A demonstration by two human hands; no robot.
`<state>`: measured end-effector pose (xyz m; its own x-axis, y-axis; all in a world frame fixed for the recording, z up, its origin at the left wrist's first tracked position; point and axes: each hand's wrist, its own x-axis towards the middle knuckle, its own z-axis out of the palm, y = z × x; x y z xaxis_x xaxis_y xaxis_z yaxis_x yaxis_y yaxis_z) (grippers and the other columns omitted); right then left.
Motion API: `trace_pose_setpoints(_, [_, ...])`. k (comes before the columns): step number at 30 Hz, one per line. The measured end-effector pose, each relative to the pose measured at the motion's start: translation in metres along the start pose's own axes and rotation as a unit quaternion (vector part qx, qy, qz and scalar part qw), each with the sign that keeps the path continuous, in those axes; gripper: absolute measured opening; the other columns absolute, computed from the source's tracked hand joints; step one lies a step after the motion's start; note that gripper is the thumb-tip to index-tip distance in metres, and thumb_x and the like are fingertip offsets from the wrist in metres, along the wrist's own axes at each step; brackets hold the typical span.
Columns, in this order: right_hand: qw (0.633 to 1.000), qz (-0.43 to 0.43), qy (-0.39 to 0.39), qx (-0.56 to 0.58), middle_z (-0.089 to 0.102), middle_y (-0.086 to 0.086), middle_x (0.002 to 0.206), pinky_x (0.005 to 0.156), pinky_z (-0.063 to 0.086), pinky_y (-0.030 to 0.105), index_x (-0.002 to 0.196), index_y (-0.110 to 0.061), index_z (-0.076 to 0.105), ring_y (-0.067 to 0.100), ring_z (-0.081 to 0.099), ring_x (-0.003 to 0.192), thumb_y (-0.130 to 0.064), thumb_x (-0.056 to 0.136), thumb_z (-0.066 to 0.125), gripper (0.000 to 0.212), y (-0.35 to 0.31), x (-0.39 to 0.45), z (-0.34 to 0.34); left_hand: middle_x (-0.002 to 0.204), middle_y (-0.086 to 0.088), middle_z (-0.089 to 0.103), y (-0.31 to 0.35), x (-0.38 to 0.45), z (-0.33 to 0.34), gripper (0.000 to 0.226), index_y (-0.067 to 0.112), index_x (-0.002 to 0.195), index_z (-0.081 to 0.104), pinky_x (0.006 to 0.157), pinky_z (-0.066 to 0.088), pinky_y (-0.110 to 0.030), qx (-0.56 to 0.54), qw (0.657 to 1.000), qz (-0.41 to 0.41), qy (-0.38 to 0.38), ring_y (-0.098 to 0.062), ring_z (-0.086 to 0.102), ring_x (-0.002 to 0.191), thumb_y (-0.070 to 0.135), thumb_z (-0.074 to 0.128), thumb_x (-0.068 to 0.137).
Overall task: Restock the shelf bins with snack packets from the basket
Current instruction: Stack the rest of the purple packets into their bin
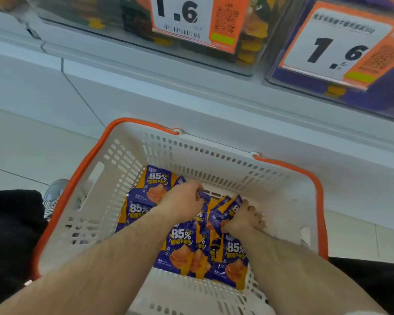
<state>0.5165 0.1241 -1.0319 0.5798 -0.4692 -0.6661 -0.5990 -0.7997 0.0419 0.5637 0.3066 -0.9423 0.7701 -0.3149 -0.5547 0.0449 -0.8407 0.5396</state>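
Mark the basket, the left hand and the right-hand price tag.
basket point(132, 123): head view, orange rim at far left corner.
left hand point(183, 202): head view, back of hand.
right-hand price tag point(328, 51): head view, white face near the "1".

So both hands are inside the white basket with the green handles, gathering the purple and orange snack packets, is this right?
Not quite: the handles are orange, not green, as the head view shows. The rest holds: the left hand and the right hand are both inside the white basket, gathering the purple and orange snack packets.
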Motion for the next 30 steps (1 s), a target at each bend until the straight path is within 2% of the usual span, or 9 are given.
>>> trace_pose_setpoints(3, [1.000,-0.025,-0.018,0.007,0.026,0.011,0.150,0.111,0.032,0.048,0.151,-0.021,0.006,0.035,0.031,0.136,-0.051,0.060,0.084,0.124,0.001,-0.003,0.000,0.122,0.002,0.059,0.000,-0.002,0.000,0.041,0.021,0.134,0.048,0.088,0.051,-0.035,-0.003,1.000,-0.002,-0.002,-0.019,0.057,0.108,0.015,0.048,0.094])
trace_pose_setpoints(7, [0.998,-0.052,-0.045,-0.002,0.022,0.015,0.150,0.111,0.032,0.049,0.153,-0.022,0.001,0.036,0.028,0.137,-0.063,0.053,0.084,0.136,-0.003,-0.007,-0.001,0.120,0.002,0.060,0.000,-0.003,0.000,0.040,0.022,0.132,0.049,0.088,0.052,-0.036,-0.010,1.000,-0.005,0.002,-0.019,0.057,0.105,0.015,0.048,0.093])
trace_pose_setpoints(11, [0.998,-0.012,-0.048,-0.034,0.014,0.018,0.154,0.114,0.030,0.048,0.153,-0.011,0.003,0.038,0.022,0.142,-0.072,0.052,0.081,0.141,-0.004,-0.010,-0.005,0.119,0.001,0.060,-0.004,-0.005,0.001,0.039,0.020,0.133,0.049,0.087,0.054,-0.037,-0.005,1.000,-0.009,-0.001,-0.018,0.058,0.102,0.015,0.048,0.094])
trace_pose_setpoints(14, [0.997,0.003,-0.067,-0.039,0.008,0.019,0.157,0.115,0.027,0.051,0.154,-0.010,0.004,0.039,0.018,0.144,-0.065,0.053,0.085,0.140,-0.004,-0.010,-0.001,0.118,0.000,0.061,-0.004,-0.004,0.001,0.039,0.020,0.132,0.049,0.086,0.054,-0.037,-0.004,1.000,-0.009,0.000,-0.017,0.058,0.101,0.015,0.048,0.094])
trace_pose_setpoints(16, [0.999,-0.009,-0.028,-0.045,0.020,0.017,0.151,0.112,0.033,0.047,0.149,-0.012,0.017,0.036,0.028,0.138,-0.062,0.051,0.086,0.130,-0.004,-0.010,0.001,0.117,0.000,0.061,-0.005,-0.003,0.001,0.038,0.020,0.131,0.050,0.086,0.054,-0.037,-0.010,1.000,-0.011,0.001,-0.017,0.059,0.100,0.014,0.047,0.094])
trace_pose_setpoints(20, [0.992,-0.089,0.074,-0.050,0.050,0.006,0.128,0.097,0.039,0.038,0.129,-0.017,0.039,0.026,0.046,0.119,-0.047,0.062,0.085,0.086,-0.007,-0.014,-0.009,0.119,-0.001,0.062,-0.005,-0.003,0.000,0.039,0.020,0.132,0.050,0.089,0.054,-0.038,-0.008,1.000,-0.015,-0.001,-0.019,0.059,0.103,0.015,0.048,0.093])
trace_pose_setpoints(23, [0.989,-0.144,0.026,0.003,0.063,0.001,0.117,0.092,0.043,0.035,0.118,-0.022,0.051,0.024,0.057,0.109,-0.031,0.068,0.084,0.062,-0.009,-0.017,-0.031,0.122,-0.001,0.060,-0.004,-0.006,-0.001,0.041,0.020,0.133,0.048,0.090,0.054,-0.038,-0.002,1.000,-0.018,-0.009,-0.019,0.059,0.105,0.016,0.050,0.092])
trace_pose_setpoints(26, [0.980,-0.194,0.000,0.031,0.064,0.004,0.120,0.083,0.048,0.029,0.123,-0.019,0.058,0.023,0.060,0.107,-0.007,0.079,0.072,0.048,-0.008,-0.023,-0.058,0.125,-0.002,0.059,-0.001,-0.011,0.000,0.045,0.020,0.135,0.047,0.087,0.054,-0.035,-0.001,1.000,-0.017,-0.010,-0.019,0.059,0.105,0.017,0.053,0.091])
trace_pose_setpoints(30, [0.967,-0.256,0.011,0.008,0.063,-0.002,0.095,0.067,0.049,0.026,0.100,-0.021,0.062,0.020,0.061,0.089,-0.004,0.082,0.067,0.026,-0.012,-0.047,-0.102,0.139,0.000,0.052,0.012,-0.024,-0.006,0.053,0.020,0.144,0.041,0.091,0.049,-0.029,-0.047,0.999,0.005,0.020,-0.017,0.054,0.118,0.023,0.056,0.093])
